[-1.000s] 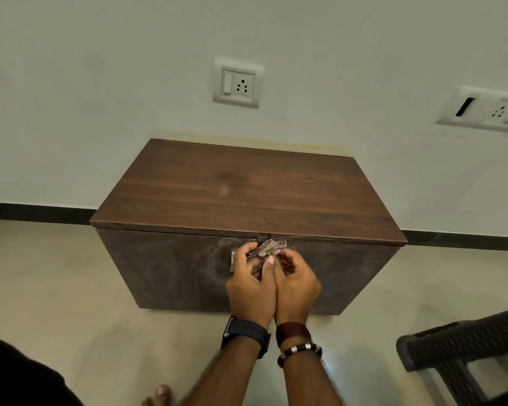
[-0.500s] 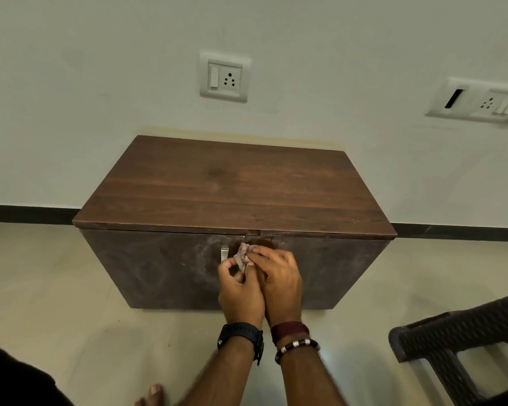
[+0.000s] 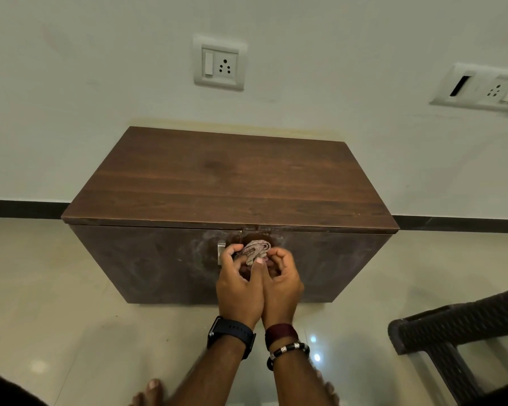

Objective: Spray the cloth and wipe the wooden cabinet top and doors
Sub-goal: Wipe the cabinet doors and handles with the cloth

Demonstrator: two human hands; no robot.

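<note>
Your left hand [image 3: 238, 288] and right hand [image 3: 282, 284] press side by side, fingers curled around a crumpled, pinkish patterned cloth [image 3: 255, 251] bunched between them. You hold it just in front of the wooden cabinet [image 3: 232, 183], at the seam where its two dull, smeared doors meet, beside a small metal handle [image 3: 220, 253]. The top is smooth, dark wood grain.

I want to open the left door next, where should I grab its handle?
Pinch the metal handle from the front. It's a narrow upright strip at the left door's inner edge, just left of the left hand, which, with the right hand, holds the cloth.
</note>
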